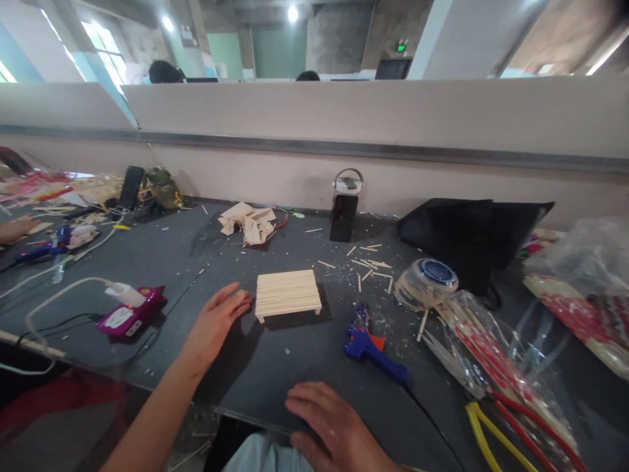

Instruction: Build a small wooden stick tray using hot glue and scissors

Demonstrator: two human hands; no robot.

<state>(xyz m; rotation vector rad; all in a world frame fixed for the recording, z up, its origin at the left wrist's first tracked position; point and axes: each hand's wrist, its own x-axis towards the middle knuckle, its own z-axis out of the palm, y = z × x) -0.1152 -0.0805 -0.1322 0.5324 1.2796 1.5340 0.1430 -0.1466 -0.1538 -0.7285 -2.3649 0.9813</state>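
Observation:
A small slatted platform of pale wooden sticks point(287, 292) stands on short legs in the middle of the dark table. Just left of it rests my left hand point(223, 318), fingers stretched toward its side, holding nothing. My right hand point(329, 419) lies near the table's front edge, fingers extended and nothing visible in it; its palm side is hidden. Right of the platform, a blue hot glue gun point(371, 347) lies on its side with its cord running toward the front. Short cut stick pieces point(373, 264) are scattered behind the glue gun.
Scissors point(479, 393) with red and yellow handles, bagged sticks point(506, 360), a clear round container point(426, 282) and a black bag point(466, 236) lie at right. A phone point(343, 217) and crumpled paper point(248, 223) sit behind. At left are a purple power strip point(132, 311) and another person's hand point(17, 229).

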